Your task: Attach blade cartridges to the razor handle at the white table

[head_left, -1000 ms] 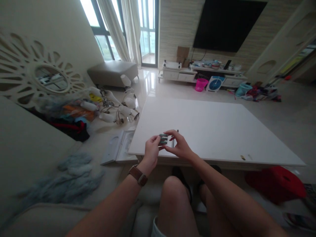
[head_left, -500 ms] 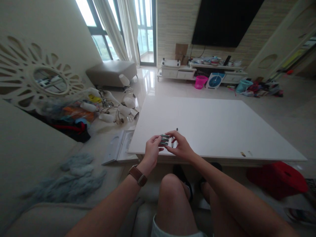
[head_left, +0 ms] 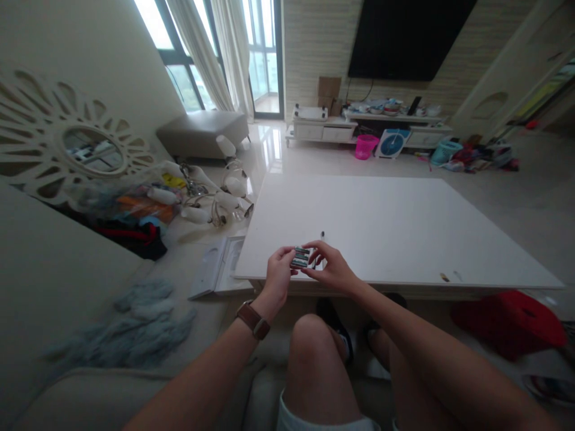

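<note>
Both of my hands meet over the near edge of a large white table [head_left: 390, 221]. My left hand [head_left: 278, 276], with a brown watch on the wrist, pinches the left side of a small dark pack of batteries [head_left: 300, 257]. My right hand [head_left: 330, 268] grips the pack's right side with thumb and fingers curled round it. A thin pen-like stick [head_left: 322, 237] lies on the table just beyond my right fingers. My bare knees are below the table edge.
A white open case [head_left: 215, 270] lies on the floor left of the table. Lamp parts [head_left: 215, 200], a round ornate mirror [head_left: 81, 149] and bagged clutter sit further left. A red stool [head_left: 507, 320] stands at the right. A TV unit, pink bucket [head_left: 365, 146] and fan are at the back.
My hands stay together on the pack, with the right fingers shifting slightly over it. The view has drifted a little.
</note>
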Available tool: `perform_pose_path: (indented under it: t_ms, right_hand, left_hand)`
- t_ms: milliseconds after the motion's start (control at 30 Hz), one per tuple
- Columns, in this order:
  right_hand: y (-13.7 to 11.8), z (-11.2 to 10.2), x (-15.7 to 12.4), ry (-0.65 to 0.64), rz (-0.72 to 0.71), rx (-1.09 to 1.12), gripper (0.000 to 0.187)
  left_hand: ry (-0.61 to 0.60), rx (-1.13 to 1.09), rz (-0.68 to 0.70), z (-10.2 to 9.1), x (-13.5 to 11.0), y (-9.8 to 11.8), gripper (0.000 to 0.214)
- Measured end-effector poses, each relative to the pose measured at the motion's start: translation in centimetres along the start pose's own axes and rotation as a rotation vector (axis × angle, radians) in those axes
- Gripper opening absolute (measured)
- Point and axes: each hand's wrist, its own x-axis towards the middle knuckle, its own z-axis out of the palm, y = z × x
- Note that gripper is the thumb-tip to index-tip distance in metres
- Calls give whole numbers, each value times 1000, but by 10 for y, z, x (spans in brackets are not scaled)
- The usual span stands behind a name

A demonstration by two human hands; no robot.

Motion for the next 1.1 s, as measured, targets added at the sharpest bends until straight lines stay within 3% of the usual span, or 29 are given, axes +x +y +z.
perform_pose_path:
  t_ms: [700,933,1100]
  right_hand:
    - [-3,6,-4,-2,-70,-12,51]
    - [0,7,-3,-7,-79,-21,46]
    - [4,7,-5,30,-103,-50,49]
  left_hand:
    - [-47,-37,-17,1,0,-6,18]
    - [-169,84,15,5,-1,-5,24]
    - [-269,5,-55,9,-4,-7,38]
